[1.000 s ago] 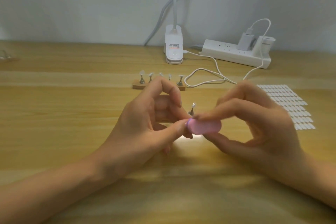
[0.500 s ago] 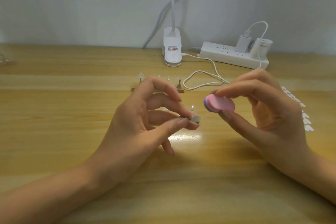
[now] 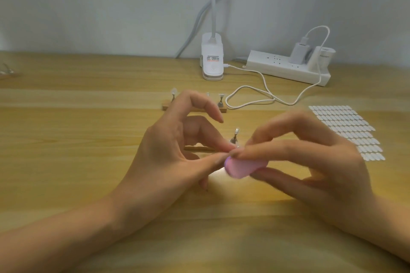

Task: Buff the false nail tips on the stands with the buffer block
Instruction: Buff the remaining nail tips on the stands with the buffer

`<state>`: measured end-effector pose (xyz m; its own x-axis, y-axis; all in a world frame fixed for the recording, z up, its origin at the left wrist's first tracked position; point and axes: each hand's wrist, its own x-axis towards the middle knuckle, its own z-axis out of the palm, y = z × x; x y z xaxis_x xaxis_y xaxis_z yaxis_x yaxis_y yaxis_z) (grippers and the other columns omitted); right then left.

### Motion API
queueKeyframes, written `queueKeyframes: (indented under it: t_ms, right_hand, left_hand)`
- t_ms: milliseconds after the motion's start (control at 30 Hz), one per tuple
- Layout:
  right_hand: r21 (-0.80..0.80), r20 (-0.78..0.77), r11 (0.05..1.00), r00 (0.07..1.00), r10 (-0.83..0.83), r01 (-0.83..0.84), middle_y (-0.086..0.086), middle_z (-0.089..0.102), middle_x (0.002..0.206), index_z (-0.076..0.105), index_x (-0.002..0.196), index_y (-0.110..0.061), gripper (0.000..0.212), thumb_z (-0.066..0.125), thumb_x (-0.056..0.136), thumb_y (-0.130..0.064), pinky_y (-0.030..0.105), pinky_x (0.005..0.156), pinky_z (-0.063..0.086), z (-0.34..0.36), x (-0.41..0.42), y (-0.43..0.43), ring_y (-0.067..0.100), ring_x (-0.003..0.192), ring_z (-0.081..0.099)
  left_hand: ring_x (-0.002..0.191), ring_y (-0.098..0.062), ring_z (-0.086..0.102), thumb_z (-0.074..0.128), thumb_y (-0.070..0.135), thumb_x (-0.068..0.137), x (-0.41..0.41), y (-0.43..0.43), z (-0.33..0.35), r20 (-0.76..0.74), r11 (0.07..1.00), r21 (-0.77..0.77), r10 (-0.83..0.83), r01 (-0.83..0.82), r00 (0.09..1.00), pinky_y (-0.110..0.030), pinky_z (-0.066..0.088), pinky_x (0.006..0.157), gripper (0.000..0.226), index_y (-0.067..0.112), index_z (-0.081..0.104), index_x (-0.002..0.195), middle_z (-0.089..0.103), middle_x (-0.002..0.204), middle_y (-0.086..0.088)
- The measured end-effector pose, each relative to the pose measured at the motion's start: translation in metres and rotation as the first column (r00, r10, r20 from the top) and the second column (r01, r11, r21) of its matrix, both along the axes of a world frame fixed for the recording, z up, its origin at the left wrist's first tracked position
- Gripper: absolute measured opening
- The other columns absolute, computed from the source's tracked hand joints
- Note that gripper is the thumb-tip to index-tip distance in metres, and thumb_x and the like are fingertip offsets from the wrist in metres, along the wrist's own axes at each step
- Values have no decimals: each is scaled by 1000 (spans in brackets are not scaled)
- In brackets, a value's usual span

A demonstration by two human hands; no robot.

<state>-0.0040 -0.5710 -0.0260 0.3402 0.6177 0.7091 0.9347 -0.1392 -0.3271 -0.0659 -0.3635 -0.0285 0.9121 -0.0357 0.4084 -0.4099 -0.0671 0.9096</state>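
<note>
My right hand (image 3: 315, 162) pinches a pink buffer block (image 3: 241, 167) between thumb and fingers, blurred with motion. My left hand (image 3: 175, 157) pinches a small nail tip stand between thumb and middle finger; the stand and its tip are almost wholly hidden where the block meets my fingertips. Just behind them another nail tip on a metal stand (image 3: 234, 136) rises from a near wooden base (image 3: 199, 149). Farther back a second wooden base (image 3: 193, 108) carries several stands with clear tips, partly behind my left index finger.
A sheet of several white adhesive tabs (image 3: 348, 131) lies at the right. At the back stand a white clip lamp (image 3: 211, 60) and a power strip (image 3: 288, 70) with plugs, and a white cable (image 3: 250, 97) loops across the wooden table (image 3: 66, 139).
Half a second ago the block was lifted up and to the right, away from the tip. It has come back down against the tip held by my left hand.
</note>
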Motion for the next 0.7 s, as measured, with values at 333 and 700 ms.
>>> queueKeyframes:
  t_ms: [333, 700]
  right_hand:
    - [68, -87, 998, 996, 13, -7, -4, 57, 98, 67, 111, -25, 23, 72, 89, -21, 28, 83, 52, 1, -2, 0, 15, 93, 66]
    - [-13, -27, 999, 999, 44, -45, -3, 57, 95, 70, 108, -22, 21, 72, 88, -20, 22, 84, 49, 1, -7, 2, 7, 91, 63]
  left_hand:
    - [47, -7, 59, 81, 21, 72, -2, -1, -1, -15, 999, 28, 28, -28, 999, -26, 50, 42, 40, 30, 52, 97, 72, 72, 1]
    - [63, -11, 70, 79, 24, 71, -2, -2, -2, -10, 997, 55, 47, -46, 999, -32, 54, 46, 38, 33, 52, 96, 74, 75, 0]
